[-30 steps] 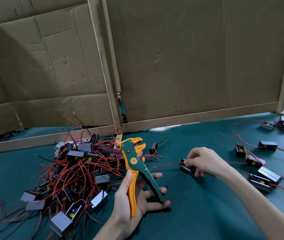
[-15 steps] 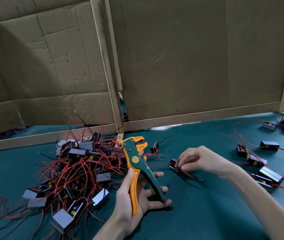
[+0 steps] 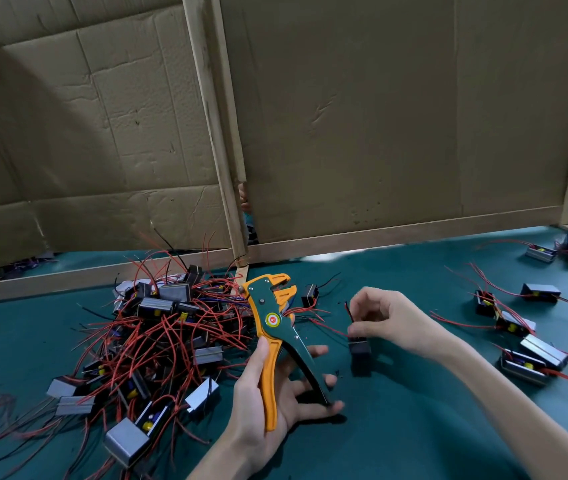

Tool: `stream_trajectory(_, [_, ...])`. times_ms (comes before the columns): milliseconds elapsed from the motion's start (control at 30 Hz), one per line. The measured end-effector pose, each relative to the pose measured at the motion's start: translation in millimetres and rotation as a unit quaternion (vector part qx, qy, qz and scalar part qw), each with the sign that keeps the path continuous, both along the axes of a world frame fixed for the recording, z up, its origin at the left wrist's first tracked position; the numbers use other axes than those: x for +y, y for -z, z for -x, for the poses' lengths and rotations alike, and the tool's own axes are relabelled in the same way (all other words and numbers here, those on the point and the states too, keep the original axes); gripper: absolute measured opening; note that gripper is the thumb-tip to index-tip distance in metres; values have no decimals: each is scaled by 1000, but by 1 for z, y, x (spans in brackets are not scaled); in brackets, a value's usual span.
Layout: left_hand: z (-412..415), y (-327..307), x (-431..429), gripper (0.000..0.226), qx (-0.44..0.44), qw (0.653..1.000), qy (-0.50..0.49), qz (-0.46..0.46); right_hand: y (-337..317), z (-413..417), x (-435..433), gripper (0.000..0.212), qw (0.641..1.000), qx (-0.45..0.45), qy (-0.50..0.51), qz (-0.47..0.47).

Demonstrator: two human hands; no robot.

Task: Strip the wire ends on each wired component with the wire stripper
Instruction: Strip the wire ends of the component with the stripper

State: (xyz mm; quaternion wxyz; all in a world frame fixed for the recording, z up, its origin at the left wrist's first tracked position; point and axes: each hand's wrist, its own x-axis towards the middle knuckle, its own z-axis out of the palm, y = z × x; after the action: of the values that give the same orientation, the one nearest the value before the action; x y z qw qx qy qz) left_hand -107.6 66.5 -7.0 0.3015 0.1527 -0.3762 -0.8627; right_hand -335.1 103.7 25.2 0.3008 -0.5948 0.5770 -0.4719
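**Head camera: stripper in the left hand, one component in the right, over a green table**

Head view looks down on a table with a dark green, matte top that fills the whole lower half. Along its far edge stands a cardboard wall of brown, creased sheets. The sheets are fixed on a wooden frame of pale strips, with a low rail at the bottom. Between the two panels there is a narrow dark gap. At the far right the wall ends and more green surface continues behind it.

The left hand grips the wire stripper upright near the middle of the table. The thumb lies along the orange handle and the fingertips hook the green handle. The two handles are spread, and the mouth at the top stands apart, pointing up and right.

The right hand is just beside the tool and does not touch it. Its thumb and fingers pinch a small black component, which hangs below the thumb. Whether it touches the table I cannot tell. A short red and black wire stands up next to the fingers.

A pile of grey and black boxes tangled in red wires lies at the left, reaching behind the stripper. A few loose boxes lie separately at the right.
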Motion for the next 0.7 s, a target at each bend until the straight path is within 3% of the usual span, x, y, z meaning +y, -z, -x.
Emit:
stream_trajectory(100, [0,1,-1,61,2,1000,0,-2,1,0,0,25,999,-34,8,9])
stream_trajectory(300, [0,1,-1,58,6,1000,1,-4,-2,-2,1,20,998,-56,-5,23])
stream_trajectory(500, [-1,0,0,56,2,1000,3,11,0,-2,1,8,1000,-10,-21,-18])
stream_trajectory(700, [0,0,0,56,2,1000,3,7,0,-7,-1,11,1000,5,-11,-24])
